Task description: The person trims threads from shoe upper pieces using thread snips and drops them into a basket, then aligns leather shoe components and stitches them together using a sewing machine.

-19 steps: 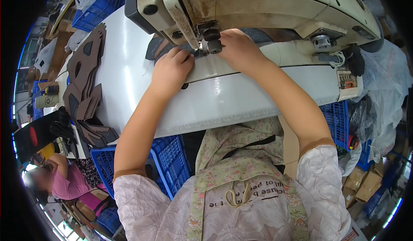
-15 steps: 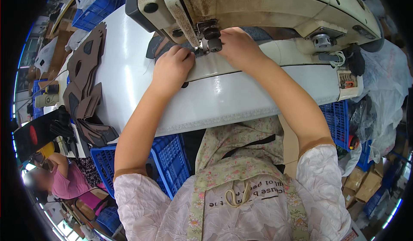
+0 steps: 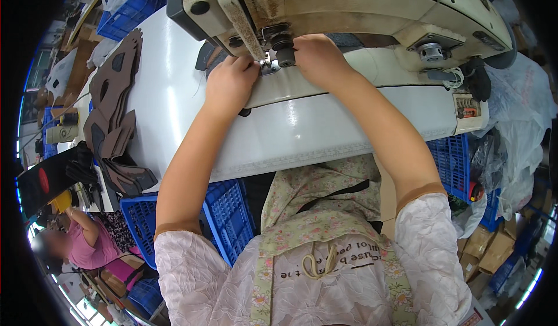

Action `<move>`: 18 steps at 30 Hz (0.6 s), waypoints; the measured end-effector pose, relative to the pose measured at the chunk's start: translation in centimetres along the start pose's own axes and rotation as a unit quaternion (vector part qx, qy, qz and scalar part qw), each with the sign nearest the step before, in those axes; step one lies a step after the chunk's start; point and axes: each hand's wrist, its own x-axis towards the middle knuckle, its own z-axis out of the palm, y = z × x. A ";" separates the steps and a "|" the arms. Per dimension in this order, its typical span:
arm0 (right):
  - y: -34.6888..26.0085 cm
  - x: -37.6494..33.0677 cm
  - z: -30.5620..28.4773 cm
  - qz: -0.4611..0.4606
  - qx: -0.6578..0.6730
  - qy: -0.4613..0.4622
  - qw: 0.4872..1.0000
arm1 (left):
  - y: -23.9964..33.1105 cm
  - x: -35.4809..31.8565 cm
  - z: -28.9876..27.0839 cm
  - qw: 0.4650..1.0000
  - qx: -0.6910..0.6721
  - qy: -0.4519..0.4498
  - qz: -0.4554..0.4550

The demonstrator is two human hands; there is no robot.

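Note:
A beige sewing machine [image 3: 349, 15] reaches over a white worktable. Beside its presser foot [image 3: 268, 65], my left hand [image 3: 231, 84] is closed, its fingers curled on the edge of a dark brown cut piece [image 3: 204, 57]. Most of that piece lies behind the hand and under the machine head. My right hand [image 3: 321, 63] sits just right of the foot with fingers bent inward. The machine head covers its fingertips, so what they grip is hidden. More dark material [image 3: 344, 40] shows beyond the right wrist, under the machine arm.
Stacked brown cut pieces [image 3: 116, 87] lie along the table's left side. Blue crates [image 3: 229, 218] stand below the front edge, and another crate [image 3: 450, 166] is at right beside plastic bags [image 3: 517, 116]. A person in pink [image 3: 96, 241] sits at lower left.
The dark material seen by the presser foot has shifted away, and bare metal shows there now. Both hands stay beside the foot with small movements. The view has shifted slightly.

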 end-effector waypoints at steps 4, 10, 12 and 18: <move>0.3 0.0 0.3 -0.026 -0.017 0.003 1.000 | 0.0 0.0 0.0 1.000 0.000 -0.008 -0.016; 0.2 0.0 0.4 -0.012 0.003 0.021 1.000 | 0.2 0.2 -0.3 1.000 -0.006 -0.010 -0.019; 0.2 -0.1 0.4 0.010 0.015 0.005 1.000 | 0.2 0.3 -0.3 1.000 -0.009 -0.008 -0.020; 0.1 -0.3 0.9 0.002 -0.007 0.029 1.000 | 0.5 0.3 -0.3 0.999 -0.024 -0.004 -0.042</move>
